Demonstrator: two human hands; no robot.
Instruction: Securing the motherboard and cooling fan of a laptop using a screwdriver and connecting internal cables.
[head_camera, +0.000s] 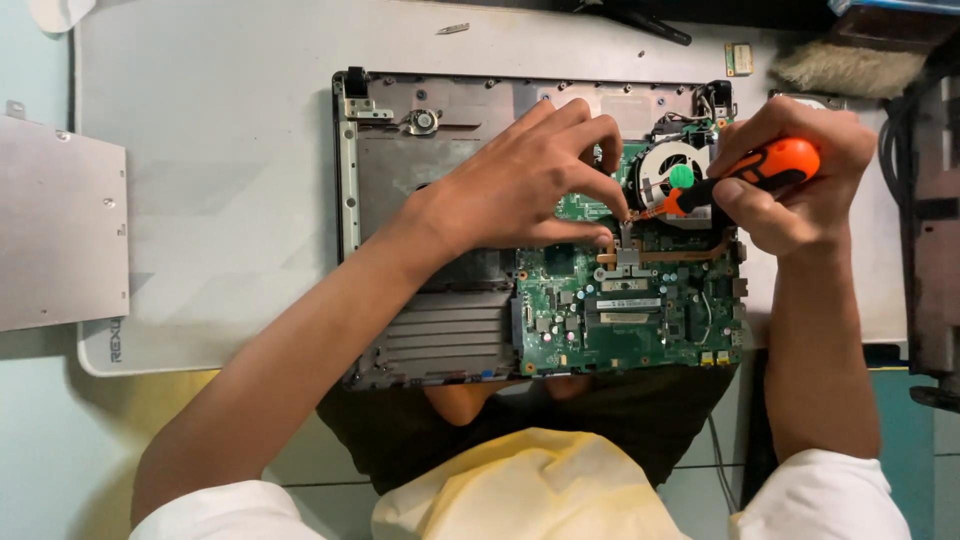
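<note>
An opened laptop base (400, 160) lies on a light grey mat (220, 200), its green circuit board (640, 320) bare at the right. My right hand (800, 180) grips an orange and black screwdriver (760, 170) whose tip points left onto the board near a copper heat pipe (690, 255) and a round cooling fan (672, 170). My left hand (530, 190) rests over the base, thumb and forefinger pinched around the screwdriver's tip at the metal bracket (627, 255).
A flat grey metal drive cover (55, 230) lies at the left. A brush (850, 68) and a small chip (738, 58) sit at the back right, a dark device (930, 230) at the right edge. A small screw (452, 28) rests on the mat.
</note>
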